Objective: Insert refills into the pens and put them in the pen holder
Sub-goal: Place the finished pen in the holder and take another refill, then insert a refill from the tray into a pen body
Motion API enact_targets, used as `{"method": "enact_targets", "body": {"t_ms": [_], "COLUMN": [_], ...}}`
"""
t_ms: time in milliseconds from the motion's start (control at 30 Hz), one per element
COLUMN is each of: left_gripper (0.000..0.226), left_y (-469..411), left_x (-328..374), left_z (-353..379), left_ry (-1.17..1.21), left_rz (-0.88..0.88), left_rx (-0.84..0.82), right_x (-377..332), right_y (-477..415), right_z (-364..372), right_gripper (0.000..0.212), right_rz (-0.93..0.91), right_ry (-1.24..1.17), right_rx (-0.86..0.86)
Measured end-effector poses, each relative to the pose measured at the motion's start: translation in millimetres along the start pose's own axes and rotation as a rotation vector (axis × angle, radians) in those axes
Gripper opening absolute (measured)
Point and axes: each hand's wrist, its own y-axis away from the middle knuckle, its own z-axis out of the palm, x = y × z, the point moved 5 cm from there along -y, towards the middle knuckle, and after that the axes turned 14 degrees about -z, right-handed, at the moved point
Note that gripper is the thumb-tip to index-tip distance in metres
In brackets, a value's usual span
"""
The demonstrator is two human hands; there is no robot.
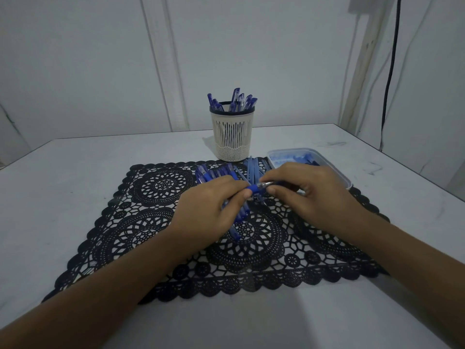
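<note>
Both hands meet over the middle of a black lace mat [156, 217]. My left hand [211, 210] grips the blue barrel of a pen [254, 188] and also holds a few more pens under its palm. My right hand [307, 195] pinches the silver tip end of that same pen. Behind the hands lie a pile of blue pens [214, 173] and a bundle of thin blue refills [253, 167]. A cream slotted pen holder [232, 133] stands at the mat's far edge with several blue pens upright in it.
A clear plastic tray [334, 170] with small blue parts sits right of the refills. The white table [63, 177] ends at a wall close behind the holder. A black cable [390, 71] hangs at the far right.
</note>
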Motion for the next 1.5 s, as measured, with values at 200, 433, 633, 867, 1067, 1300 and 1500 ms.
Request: {"method": "enact_targets", "body": {"t_ms": [200, 433, 633, 867, 1067, 1300, 1500], "left_gripper": [0.026, 0.021, 0.018, 0.017, 0.022, 0.030, 0.025], "left_y": [-14.3, -64.6, -160.9, -216.6, -207.2, -193.8, -151.4], "left_x": [2.3, -12.1, -23.8, -33.8, -61.8, -61.7, -54.1], "left_z": [-7.7, -54.7, -91.3, -67.0, -5.7, -7.9, -32.8], "left_ry": [-0.258, -0.113, 0.275, 0.290, -0.070, -0.126, -0.057], "left_rz": [-0.049, -0.298, -0.453, -0.529, -0.717, -0.699, -0.582], "left_rx": [-0.021, 0.135, 0.349, 0.359, 0.111, 0.106, 0.146], "right_x": [7.8, 6.5, 12.1, 13.3, 13.9, 14.9, 12.8], "right_y": [0.6, 14.1, 17.5, 18.2, 19.0, 19.2, 17.7], "right_z": [13.1, 47.0, 53.7, 55.6, 54.9, 56.6, 54.4], "right_gripper": [0.045, 0.055, 0.051, 0.049, 0.049, 0.049, 0.048], "right_rz": [0.148, 0.079, 0.088, 0.123, 0.113, 0.092, 0.089], "right_ry": [-0.017, 0.211, 0.241, 0.187, 0.156, 0.174, 0.172], "right_rx": [0.029, -0.306, -0.368, -0.414, -0.405, -0.401, -0.384]}}
